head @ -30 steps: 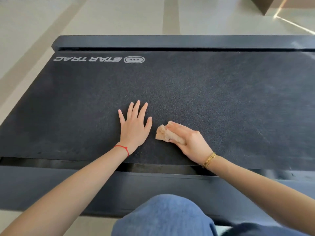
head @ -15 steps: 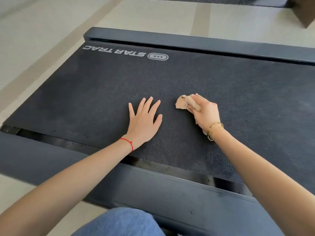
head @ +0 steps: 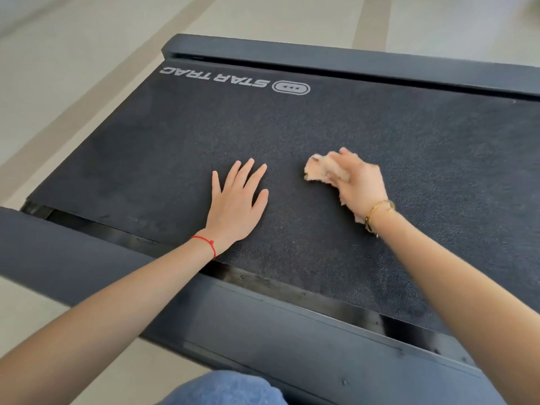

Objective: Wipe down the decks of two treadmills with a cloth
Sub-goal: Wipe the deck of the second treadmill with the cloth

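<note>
The cloth (head: 323, 170) is a small, crumpled, tan rag with ragged edges, blurred in view, lying on the black textured treadmill deck (head: 409, 159) about midway between its near and far edges. My right hand (head: 358, 187) grips it with curled fingers. My left hand (head: 236, 204) rests flat just beside it, fingers spread, holding nothing.

The treadmill belt (head: 380, 135) fills the middle of the frame. The left hand (head: 236, 206) lies flat on it at centre; the right hand (head: 361, 187) with the cloth (head: 321, 169) sits just right. A side rail (head: 263, 325) crosses below, a knee (head: 225, 388) at bottom centre.
</note>
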Demonstrator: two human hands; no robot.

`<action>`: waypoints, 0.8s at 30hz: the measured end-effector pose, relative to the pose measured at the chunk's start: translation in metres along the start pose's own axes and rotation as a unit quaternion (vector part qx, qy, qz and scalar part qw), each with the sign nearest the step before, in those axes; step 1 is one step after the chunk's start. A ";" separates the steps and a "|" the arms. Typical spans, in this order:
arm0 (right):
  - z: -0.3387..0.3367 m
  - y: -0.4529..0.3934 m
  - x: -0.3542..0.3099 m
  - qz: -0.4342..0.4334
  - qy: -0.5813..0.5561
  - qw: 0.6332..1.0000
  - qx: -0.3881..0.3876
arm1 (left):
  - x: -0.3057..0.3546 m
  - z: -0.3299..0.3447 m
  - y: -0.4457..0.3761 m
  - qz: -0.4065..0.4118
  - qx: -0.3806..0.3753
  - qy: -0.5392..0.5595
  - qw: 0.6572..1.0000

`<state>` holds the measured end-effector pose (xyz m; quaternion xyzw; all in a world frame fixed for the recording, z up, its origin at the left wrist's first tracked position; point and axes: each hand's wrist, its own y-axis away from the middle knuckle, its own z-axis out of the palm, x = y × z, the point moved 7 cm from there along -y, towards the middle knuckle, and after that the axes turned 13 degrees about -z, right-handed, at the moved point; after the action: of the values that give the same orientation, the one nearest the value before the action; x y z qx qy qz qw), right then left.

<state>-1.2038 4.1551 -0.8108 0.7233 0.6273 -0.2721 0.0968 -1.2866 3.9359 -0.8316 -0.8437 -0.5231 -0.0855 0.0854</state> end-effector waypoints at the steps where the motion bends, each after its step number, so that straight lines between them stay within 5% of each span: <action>1: -0.001 -0.006 0.004 0.019 0.012 1.000 0.006 | -0.001 0.000 0.000 -0.001 0.000 -0.002 1.000; 5: 0.005 0.008 -0.019 -0.022 -0.025 0.998 0.049 | -0.004 0.003 -0.001 -0.006 0.002 -0.004 1.000; 11: 0.022 0.046 -0.051 -0.157 -0.070 0.985 -0.003 | -0.003 0.004 -0.001 -0.003 0.000 -0.002 1.000; 17: 0.007 0.006 -0.018 -0.063 -0.074 0.995 0.008 | -0.004 0.004 -0.002 -0.008 0.005 0.007 1.000; 24: 0.001 0.016 -0.026 -0.169 -0.030 0.985 0.022 | -0.004 0.002 -0.003 -0.010 0.013 0.006 1.000</action>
<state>-1.1908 4.1297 -0.8017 0.6005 0.7309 -0.3201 0.0521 -1.2912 3.9346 -0.8338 -0.8367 -0.5320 -0.0845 0.0991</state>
